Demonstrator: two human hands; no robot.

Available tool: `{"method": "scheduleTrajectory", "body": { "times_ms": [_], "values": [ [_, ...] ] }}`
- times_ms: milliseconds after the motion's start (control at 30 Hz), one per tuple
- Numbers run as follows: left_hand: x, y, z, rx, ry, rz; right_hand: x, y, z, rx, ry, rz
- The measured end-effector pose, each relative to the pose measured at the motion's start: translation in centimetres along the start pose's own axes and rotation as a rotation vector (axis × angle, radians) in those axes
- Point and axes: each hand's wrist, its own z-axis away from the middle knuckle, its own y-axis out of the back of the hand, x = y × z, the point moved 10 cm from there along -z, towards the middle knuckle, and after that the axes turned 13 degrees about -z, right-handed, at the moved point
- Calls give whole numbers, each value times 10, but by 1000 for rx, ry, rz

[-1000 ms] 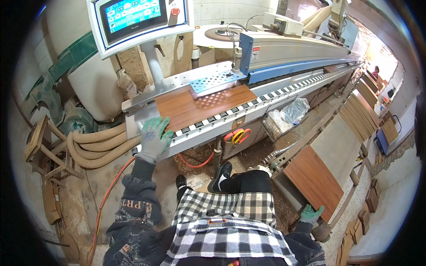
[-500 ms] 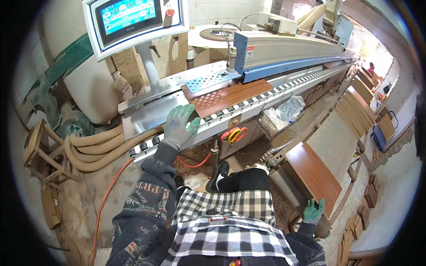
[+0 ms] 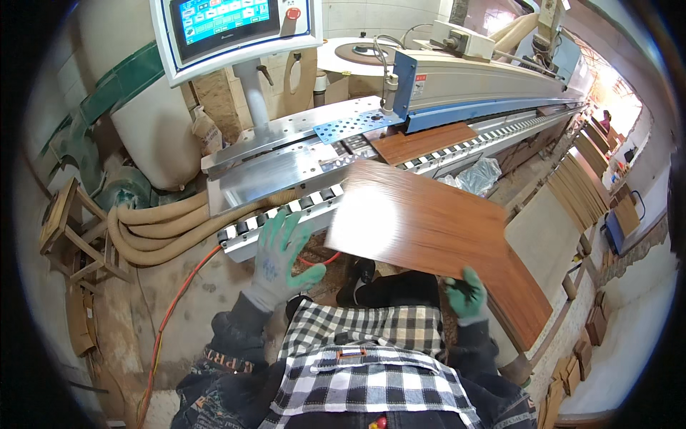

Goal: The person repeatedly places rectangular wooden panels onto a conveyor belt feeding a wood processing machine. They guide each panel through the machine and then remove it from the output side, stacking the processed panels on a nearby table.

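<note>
The brown board (image 3: 418,225) is at the centre of the frame, its lower edge grasped by the right hand (image 3: 468,294). Left of centre, the left hand (image 3: 277,254) is empty, fingers spread, near the roller track (image 3: 309,201). Above centre, a second board (image 3: 432,141) lies beneath the machine's blue guard (image 3: 471,112); a screen (image 3: 225,20) fills the upper left.

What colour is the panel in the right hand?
The panel is reddish-brown with darker wood-grain streaks, clearest in the head view.
</note>
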Motion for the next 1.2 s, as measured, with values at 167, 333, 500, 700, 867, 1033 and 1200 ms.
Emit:
{"method": "scheduleTrajectory", "body": {
  "times_ms": [167, 333, 500, 700, 867, 1033, 1200],
  "values": [
    [-14, 16, 29, -33, 52, -219, 95, -68, -61, -183, -240, 135],
    [-69, 17, 52, -46, 232, -240, 177, -121, -95, -334, -515, -71],
    [-101, 10, 47, 43, 320, -289, 147, -146, -86, -371, -298, 68],
    [-130, -7, 16, 6, 351, -313, -9, 23, -73, 33, 325, 995],
    [-140, -12, -9, -30, 341, -269, -114, 94, 11, 561, 518, 2293],
    [-136, -12, -9, 39, 321, -283, -136, 131, 31, 730, 502, 2409],
    [-136, -14, -9, 24, 332, -297, -125, 140, 39, 768, 361, 2460]
  ]
}}
